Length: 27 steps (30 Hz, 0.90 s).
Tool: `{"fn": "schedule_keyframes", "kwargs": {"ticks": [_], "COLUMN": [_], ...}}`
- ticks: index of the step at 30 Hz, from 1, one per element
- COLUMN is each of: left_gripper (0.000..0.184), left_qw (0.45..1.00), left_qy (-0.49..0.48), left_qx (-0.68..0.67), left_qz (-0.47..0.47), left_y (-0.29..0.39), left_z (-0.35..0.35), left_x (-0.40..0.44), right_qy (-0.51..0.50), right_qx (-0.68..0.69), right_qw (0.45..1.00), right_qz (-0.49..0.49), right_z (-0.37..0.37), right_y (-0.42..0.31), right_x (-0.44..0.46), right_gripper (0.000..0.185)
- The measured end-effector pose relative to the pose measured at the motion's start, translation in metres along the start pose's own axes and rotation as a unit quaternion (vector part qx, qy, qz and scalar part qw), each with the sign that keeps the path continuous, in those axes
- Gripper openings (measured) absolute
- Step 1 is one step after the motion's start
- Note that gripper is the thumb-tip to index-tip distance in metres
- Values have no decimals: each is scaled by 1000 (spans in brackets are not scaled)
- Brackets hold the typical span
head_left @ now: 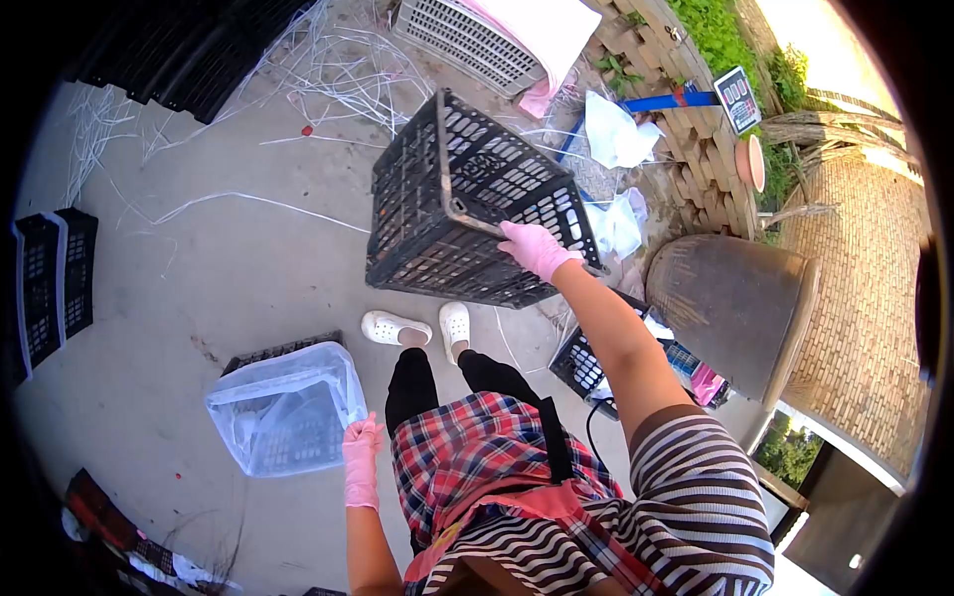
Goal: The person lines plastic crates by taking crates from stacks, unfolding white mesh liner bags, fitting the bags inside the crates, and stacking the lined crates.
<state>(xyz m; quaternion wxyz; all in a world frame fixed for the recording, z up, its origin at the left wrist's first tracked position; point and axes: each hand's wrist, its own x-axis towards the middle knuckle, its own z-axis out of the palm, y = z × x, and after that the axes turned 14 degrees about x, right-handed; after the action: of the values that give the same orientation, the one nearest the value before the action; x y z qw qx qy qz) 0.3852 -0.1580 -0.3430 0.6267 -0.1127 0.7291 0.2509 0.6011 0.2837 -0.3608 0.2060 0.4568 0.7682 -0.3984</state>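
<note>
My right hand (540,250), in a pink glove, grips the top rim of a large black slatted plastic crate (417,228). That crate is tilted in front of me, with its open side toward the upper right. Low on the left, my left hand (363,447), also pink-gloved, has its fingers curled at the corner of a crate lined with clear plastic film (243,422). The film covers the rim, and a black edge (283,348) shows behind it. Its inside holds only folds of film, as far as I can see.
White strips (338,74) lie tangled on the concrete. Black crates (189,50) stand upper left, another strapped crate (55,288) at left. A grey crate (467,45), a scale display (736,99), a big brown jar (730,308) and a filled black crate (576,366) are around me.
</note>
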Motion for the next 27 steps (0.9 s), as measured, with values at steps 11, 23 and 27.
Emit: {"fn": "schedule_keyframes", "kwargs": {"ticks": [11, 23, 27], "left_gripper": [63, 71, 72], "left_qw": [970, 946, 939], "left_qy": [223, 302, 230], "left_qx": [-34, -109, -249], "left_qz": [-91, -48, -58], "left_y": [-39, -42, -43], "left_z": [-68, -142, -169], "left_x": [162, 230, 248], "right_qy": [-119, -72, -92], "right_qx": [44, 220, 304], "right_qw": [960, 892, 878], "right_qz": [250, 388, 358], "right_z": [152, 110, 91], "right_y": [107, 147, 100], "right_x": [-49, -81, -10], "right_gripper": [76, 38, 25]}}
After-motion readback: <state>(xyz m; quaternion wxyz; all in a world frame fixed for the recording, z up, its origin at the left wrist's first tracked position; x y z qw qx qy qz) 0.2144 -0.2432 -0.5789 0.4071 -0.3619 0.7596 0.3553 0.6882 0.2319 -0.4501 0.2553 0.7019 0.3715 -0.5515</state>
